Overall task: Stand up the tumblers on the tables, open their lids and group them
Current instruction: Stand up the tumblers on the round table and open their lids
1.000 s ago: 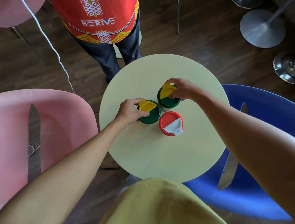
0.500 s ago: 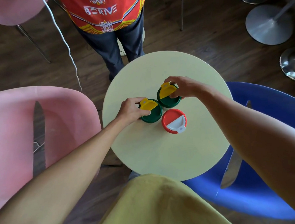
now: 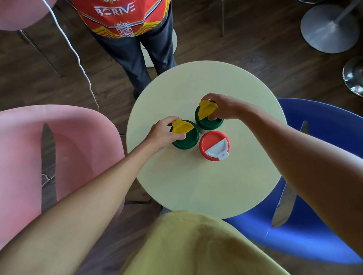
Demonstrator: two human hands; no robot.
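A: Where are the tumblers?

B: Three stand upright, bunched near the middle of the round table (image 3: 194, 181). The red one (image 3: 214, 146) is at 6 o'clock of the group, one green tumbler (image 3: 186, 135) at 9, the other green one (image 3: 209, 119) at 12. They sit just beside each other, perhaps touching.

A: And the hands?

B: The left hand (image 3: 163, 133) pinches the yellow flap (image 3: 182, 126) on the 9 o'clock tumbler. The right hand (image 3: 224, 108) pinches the raised flap (image 3: 207, 109) on the 12 o'clock one.

A: How would they handle?

B: I judge them light, stiff plastic, smooth enough to slide or tip, so grip the flap's free tip and steady the rim. The red one's white flap (image 3: 217, 150) lies flat, apparently shut.

A: Anything inside?

B: Cannot tell; the lids hide the insides.
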